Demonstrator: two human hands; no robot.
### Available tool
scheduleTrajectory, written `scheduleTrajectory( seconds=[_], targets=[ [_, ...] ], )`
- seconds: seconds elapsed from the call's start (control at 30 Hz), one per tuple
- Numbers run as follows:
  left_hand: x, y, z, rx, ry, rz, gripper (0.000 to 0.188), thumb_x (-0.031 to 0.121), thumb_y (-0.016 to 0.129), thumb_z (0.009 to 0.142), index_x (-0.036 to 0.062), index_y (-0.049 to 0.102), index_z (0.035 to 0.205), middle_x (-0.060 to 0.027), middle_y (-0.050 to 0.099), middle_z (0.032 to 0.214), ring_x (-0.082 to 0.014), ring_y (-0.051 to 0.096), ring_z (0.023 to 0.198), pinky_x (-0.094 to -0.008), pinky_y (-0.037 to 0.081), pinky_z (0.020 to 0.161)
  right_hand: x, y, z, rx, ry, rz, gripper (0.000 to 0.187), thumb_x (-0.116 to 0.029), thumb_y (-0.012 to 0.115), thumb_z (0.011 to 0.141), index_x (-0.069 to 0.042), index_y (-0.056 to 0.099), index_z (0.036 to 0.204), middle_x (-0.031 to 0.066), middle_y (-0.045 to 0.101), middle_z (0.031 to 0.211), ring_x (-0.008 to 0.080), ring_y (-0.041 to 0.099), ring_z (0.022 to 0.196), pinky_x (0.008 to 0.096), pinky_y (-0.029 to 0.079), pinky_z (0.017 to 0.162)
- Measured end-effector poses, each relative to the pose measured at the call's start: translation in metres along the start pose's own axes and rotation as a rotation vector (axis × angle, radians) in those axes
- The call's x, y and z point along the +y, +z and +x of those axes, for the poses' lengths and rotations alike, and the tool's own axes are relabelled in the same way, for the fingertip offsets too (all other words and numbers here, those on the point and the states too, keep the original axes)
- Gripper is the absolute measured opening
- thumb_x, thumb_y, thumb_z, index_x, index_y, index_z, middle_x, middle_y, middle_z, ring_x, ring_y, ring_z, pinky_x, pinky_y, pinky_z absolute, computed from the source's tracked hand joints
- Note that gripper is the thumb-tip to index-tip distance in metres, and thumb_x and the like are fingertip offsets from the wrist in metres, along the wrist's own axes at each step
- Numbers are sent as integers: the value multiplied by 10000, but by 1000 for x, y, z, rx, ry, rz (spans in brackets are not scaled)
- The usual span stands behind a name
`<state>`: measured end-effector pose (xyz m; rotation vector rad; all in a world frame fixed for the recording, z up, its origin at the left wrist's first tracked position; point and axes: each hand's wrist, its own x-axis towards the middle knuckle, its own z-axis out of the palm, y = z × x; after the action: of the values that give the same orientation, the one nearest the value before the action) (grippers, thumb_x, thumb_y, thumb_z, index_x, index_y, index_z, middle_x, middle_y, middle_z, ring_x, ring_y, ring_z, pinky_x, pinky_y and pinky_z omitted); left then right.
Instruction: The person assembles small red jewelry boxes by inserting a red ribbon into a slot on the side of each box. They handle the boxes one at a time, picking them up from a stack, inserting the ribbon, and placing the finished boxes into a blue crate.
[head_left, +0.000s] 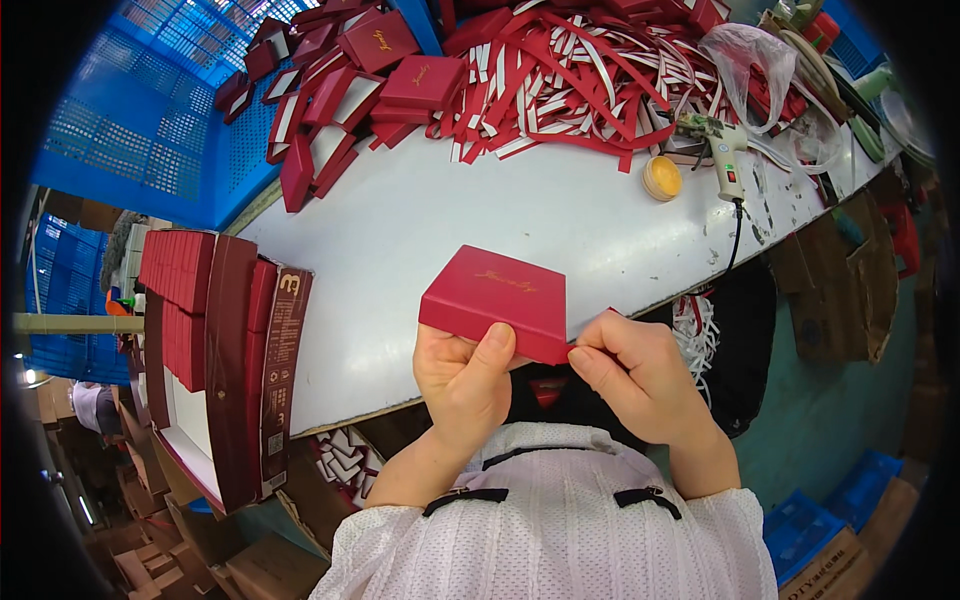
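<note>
At frame centre, the left hand (462, 382) clamps a red box (495, 292), thumb on its near side. The right hand (645, 378) has thumb and forefinger together at its lower-right corner; what they pinch is unclear.

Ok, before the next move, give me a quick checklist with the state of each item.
1. Left hand holding the red box: ok.
2. Right hand at the box's right side: ok.
3. What the right hand pinches, if anything: cannot tell.
4. Pile of strips apart from the held box: ok.
5. Glue gun away from both hands: ok.
6. Gun's cord kept off the table edge: not ok, it hangs over.
</note>
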<state>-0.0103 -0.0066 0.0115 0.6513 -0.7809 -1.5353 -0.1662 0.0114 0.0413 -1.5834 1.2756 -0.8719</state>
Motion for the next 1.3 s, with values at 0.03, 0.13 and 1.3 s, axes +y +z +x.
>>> scheduleTrajectory(
  seconds=[0.03, 0.13, 1.3],
  targets=[
    [-2, -1, -1, -5, 22, -1, 262, 33, 447, 811, -6, 359, 1054, -148, 513, 966, -216, 557, 849, -339, 499, 704, -2, -2, 1, 1, 19, 6, 101, -101, 560, 740, -5, 535, 761, 87, 510, 545, 171, 498, 457, 251, 372, 434],
    [4, 1, -1, 67, -10, -96, 250, 85, 440, 826, -10, 381, 1050, -150, 518, 978, -232, 552, 872, -335, 494, 729, 5, -7, 1, 111, -46, -3, 139, -65, 599, 702, 3, 561, 818, 79, 541, 564, 139, 510, 459, 234, 395, 455],
    [6, -9, 9, 58, -282, -741, 361, 258, 351, 874, -55, 407, 1046, -200, 464, 1082, -314, 456, 1031, -462, 399, 866, 18, -10, 8, 338, -146, -137, 134, -23, 561, 723, -9, 594, 851, 103, 548, 590, 151, 531, 482, 225, 399, 451]
  ],
)
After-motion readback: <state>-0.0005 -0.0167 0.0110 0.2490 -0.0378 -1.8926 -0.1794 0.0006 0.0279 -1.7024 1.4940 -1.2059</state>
